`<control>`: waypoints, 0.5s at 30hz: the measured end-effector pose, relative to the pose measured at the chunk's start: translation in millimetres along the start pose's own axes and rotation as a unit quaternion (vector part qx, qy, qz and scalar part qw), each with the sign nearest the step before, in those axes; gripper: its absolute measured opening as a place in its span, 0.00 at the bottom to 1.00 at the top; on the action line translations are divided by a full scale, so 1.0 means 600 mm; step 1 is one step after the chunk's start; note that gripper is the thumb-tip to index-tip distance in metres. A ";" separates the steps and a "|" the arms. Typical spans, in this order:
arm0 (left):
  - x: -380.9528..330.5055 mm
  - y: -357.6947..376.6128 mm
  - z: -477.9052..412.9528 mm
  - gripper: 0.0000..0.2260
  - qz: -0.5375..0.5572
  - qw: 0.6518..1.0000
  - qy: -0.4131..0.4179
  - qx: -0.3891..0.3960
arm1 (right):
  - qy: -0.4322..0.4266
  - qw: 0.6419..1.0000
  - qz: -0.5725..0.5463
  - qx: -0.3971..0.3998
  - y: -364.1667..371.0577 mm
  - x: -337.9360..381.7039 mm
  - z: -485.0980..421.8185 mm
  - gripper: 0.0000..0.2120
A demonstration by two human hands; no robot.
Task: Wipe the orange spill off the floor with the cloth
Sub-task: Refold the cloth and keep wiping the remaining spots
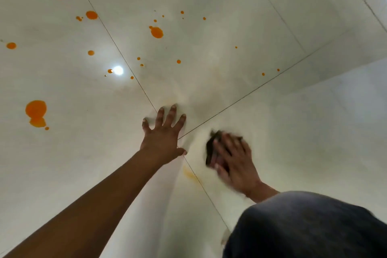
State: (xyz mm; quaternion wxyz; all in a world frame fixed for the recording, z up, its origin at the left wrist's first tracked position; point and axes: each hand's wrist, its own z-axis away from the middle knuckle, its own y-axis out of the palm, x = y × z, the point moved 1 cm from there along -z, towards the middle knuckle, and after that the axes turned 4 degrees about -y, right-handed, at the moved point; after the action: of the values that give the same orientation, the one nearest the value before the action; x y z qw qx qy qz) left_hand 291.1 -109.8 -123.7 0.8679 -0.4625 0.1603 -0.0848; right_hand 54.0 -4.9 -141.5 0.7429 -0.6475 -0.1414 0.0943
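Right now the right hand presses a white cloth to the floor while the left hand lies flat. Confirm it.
Wrong colour: the head view shows the cloth under the right hand is dark, not white. The left hand does lie flat.

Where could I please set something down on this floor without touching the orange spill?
The floor is bare right of the right hand and cloth, and on the near left, below the large puddle. Beyond the left hand, drops crowd the tiles; a faint smear lies between the hands.
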 end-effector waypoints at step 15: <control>0.063 0.005 0.011 0.31 0.026 0.995 0.091 -0.016 | -0.128 0.990 -0.052 -0.015 0.013 0.087 -0.024 0.28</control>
State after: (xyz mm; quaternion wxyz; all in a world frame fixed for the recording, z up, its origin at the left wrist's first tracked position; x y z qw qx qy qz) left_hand 328.7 -114.2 -130.3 0.8443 -0.4620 0.2517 -0.1015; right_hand 108.4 -0.2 -146.6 0.7129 -0.6330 -0.2696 0.1355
